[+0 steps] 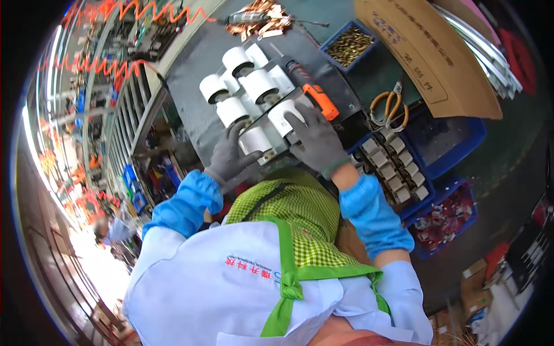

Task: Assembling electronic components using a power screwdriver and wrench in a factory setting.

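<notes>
Grey fabric gloves covered both hands, which worked at the near end of a group of white cylinders on a dark work surface (187, 101). Left hand (229, 154) had its thumb and fingers apart, with one cylinder (257, 140) lying between them; whether they pressed on it, I could not tell. Right hand (317, 137) had its fingers spread over the top of the neighbouring cylinder (281, 117), and how firmly they held it could not be seen. Four more cylinders (259, 84) stood in pairs beyond the fingers of both hands, with flat white plates (280, 79) beside them. Just past the right fingertips, on their right side, lay an orange and black screwdriver (317, 97). Farther beyond the same fingers was a blue bin (333, 60) with brass-coloured small parts (350, 46), and farthest ahead lay a heap of copper-coloured pieces (268, 24). To the right of the right fingers were pliers (395, 109) with orange handles, and beside that hand a blue tray (421, 209) carried rows of small white-faced parts (388, 171). Well apart from the right fingers, beyond the pliers, stood a brown cardboard box (427, 55).
</notes>
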### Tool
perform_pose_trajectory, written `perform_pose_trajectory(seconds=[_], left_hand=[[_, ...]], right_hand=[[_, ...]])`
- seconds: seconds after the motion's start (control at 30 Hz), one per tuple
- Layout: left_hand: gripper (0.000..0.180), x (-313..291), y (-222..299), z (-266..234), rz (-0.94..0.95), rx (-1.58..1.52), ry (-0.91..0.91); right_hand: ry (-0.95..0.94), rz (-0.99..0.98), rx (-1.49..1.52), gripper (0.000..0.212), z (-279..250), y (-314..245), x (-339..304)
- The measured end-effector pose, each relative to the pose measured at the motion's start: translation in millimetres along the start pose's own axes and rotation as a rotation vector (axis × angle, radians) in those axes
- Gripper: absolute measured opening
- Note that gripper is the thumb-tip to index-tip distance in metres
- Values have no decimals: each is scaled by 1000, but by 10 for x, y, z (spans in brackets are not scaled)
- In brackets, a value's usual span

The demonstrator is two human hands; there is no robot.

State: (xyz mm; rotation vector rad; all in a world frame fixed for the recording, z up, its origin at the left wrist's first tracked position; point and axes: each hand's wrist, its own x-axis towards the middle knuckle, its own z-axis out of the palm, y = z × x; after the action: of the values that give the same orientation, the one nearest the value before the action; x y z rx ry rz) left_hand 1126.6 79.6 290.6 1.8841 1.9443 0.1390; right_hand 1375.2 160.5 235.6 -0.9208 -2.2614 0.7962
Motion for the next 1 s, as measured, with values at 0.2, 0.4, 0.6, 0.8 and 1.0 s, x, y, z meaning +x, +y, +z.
perform_pose_trajectory(seconds=[0.2, 0.4, 0.6, 0.8, 1.0], left_hand=[[99, 169, -124, 418, -75, 9, -160], [89, 220, -406, 214, 36, -91, -213], [100, 150, -552, -114, 225, -117, -361], [109, 421, 521, 28, 172, -370, -662], [101, 590, 1539, 1724, 180, -632, -945]], right_hand=[[-455, 58, -306, 65, 304, 179, 589], [-270, 92, -109, 65, -239, -125, 150], [-19, 221, 480, 81, -877, 63, -1306], [-310, 1148, -48, 82, -588, 765, -3516], [-29, 1659, -169, 74, 77, 1975, -5473]])
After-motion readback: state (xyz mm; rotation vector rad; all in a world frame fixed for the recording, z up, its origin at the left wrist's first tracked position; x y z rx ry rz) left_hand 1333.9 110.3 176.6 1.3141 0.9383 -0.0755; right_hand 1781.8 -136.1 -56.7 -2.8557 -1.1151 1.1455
